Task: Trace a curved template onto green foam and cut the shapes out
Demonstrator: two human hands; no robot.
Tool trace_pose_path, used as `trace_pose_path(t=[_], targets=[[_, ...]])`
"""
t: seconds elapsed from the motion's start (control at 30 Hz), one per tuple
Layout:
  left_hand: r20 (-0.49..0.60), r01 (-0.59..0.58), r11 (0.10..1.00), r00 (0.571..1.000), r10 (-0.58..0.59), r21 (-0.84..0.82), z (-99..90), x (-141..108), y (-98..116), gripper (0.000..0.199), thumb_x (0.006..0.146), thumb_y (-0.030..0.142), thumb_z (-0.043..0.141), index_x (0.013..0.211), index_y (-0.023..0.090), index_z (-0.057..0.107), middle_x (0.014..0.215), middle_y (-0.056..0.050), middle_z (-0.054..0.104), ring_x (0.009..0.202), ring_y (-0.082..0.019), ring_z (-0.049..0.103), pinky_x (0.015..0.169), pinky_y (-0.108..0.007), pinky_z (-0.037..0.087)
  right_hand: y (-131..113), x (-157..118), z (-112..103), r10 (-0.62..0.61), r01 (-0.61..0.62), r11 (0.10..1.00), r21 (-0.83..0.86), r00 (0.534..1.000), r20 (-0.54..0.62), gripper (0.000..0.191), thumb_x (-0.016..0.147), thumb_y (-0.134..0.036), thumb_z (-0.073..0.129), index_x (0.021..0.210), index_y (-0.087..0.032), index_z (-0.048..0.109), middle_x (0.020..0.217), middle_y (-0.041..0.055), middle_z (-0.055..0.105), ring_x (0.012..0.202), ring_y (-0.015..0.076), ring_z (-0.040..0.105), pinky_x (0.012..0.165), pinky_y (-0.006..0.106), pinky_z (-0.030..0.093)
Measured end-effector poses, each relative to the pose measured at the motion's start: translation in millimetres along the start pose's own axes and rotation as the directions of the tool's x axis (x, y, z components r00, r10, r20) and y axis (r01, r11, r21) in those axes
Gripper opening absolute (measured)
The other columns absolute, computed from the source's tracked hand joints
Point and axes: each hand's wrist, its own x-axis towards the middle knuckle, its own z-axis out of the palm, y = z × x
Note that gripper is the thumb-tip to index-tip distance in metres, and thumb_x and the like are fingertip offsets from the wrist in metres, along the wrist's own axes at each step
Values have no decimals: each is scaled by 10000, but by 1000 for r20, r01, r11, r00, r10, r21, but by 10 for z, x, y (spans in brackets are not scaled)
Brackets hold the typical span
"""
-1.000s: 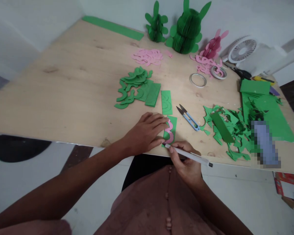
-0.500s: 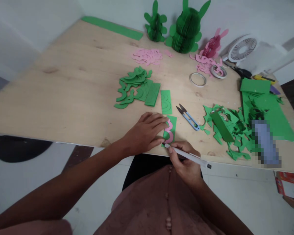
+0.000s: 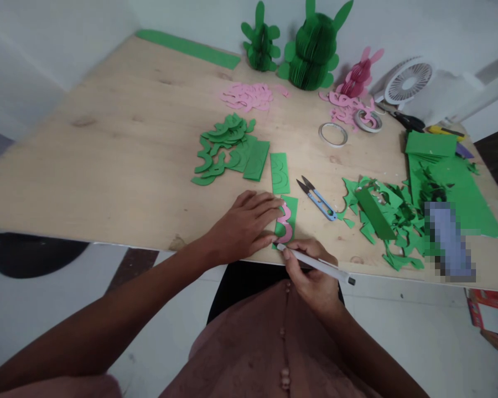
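At the table's front edge lies a green paper strip [image 3: 292,209] with a pink wavy paper cut-out [image 3: 285,232] on top of it. My left hand [image 3: 249,224] rests flat beside them, its outstretched fingertips pressing on the left edge of the cut-out. My right hand [image 3: 313,273] is closed round a white pen [image 3: 315,262], whose tip touches the lower end of the cut-out. Just behind lies another green strip [image 3: 279,173] with curved lines drawn on it. Blue-handled thread snips [image 3: 317,199] lie open to the right.
Green cut pieces [image 3: 224,146] and pink cut pieces [image 3: 247,97] lie farther back. Green scraps [image 3: 392,213] spread to the right, near a pixelated object [image 3: 450,237]. Tape rolls [image 3: 333,135], a white fan [image 3: 409,82] and paper rabbits [image 3: 313,52] stand or lie toward the wall.
The view has shifted very slightly. Both hands keep their places, and the pen tip stays at the lower end of the pink cut-out with hardly any movement.
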Motion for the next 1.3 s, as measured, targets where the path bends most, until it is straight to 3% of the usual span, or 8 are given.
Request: trace_pose_path(t=[1.3], targets=[[-10, -17, 1000, 1000, 17, 5, 9, -1, -6, 394, 863, 311, 510, 1235, 181, 493, 1393, -97, 485, 1330, -258, 336, 1091, -469, 219, 27, -32, -68, 43, -43, 999, 13, 999, -22, 24, 803, -186, 601, 789, -199, 615, 686, 8, 653, 643, 164, 611, 602, 280, 478]])
